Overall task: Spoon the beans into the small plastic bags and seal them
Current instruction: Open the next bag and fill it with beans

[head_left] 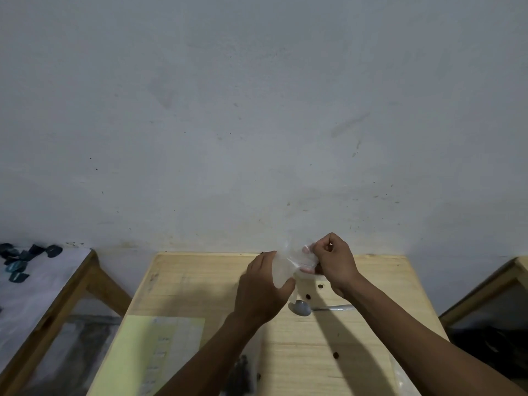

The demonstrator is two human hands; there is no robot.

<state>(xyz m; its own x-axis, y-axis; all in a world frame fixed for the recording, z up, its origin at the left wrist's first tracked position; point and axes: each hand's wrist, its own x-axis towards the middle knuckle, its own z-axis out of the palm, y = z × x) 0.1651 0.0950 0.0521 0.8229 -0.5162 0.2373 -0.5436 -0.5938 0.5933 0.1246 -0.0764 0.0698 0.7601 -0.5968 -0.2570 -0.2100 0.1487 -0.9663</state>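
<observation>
Both hands hold a small clear plastic bag (288, 262) above the far part of the wooden table (200, 281). My left hand (261, 290) grips the bag's lower left side with thumb and fingers. My right hand (334, 261) pinches the bag's upper right edge with curled fingers. A metal spoon (303, 307) lies on the table below the hands, bowl to the left, handle pointing right. A few loose dark beans (308, 296) sit on the wood near the spoon. Whether beans are inside the bag cannot be made out.
A yellow-green sheet with a paper (154, 355) lies at the table's front left. A dark heap (243, 375) shows between my forearms. A clear bag (404, 380) lies at the front right. A side table with dark pieces (20, 264) stands left; another table edge (491, 284) stands right.
</observation>
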